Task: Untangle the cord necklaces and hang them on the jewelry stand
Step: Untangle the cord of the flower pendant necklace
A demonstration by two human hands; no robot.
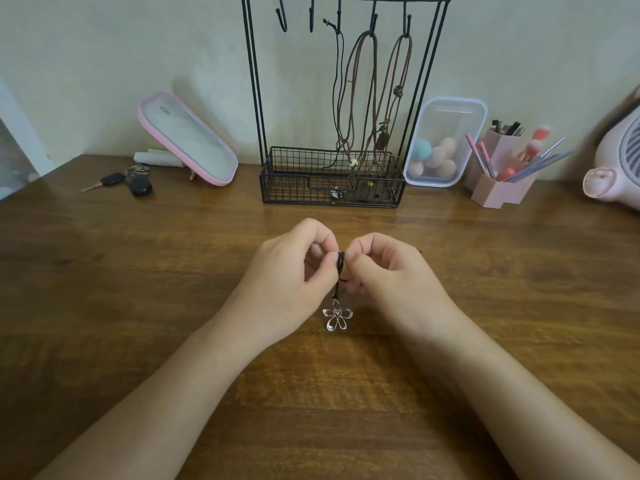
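A black cord necklace (341,268) with a silver flower pendant (335,319) is held above the wooden table. My left hand (291,271) and my right hand (391,275) both pinch the bunched cord between thumb and fingertips, close together. The pendant hangs just below them. Behind stands a black wire jewelry stand (256,98) with hooks along its top bar. A thin black cord (337,81) and two brown cord necklaces (367,98) hang from three of the hooks, down into the stand's wire basket (294,188). Two left hooks are bare.
A pink-rimmed mirror (187,140) leans at the back left, with car keys (124,183) beside it. A clear box of makeup sponges (443,140), a pink brush holder (502,174) and a pink appliance (616,168) stand at the back right.
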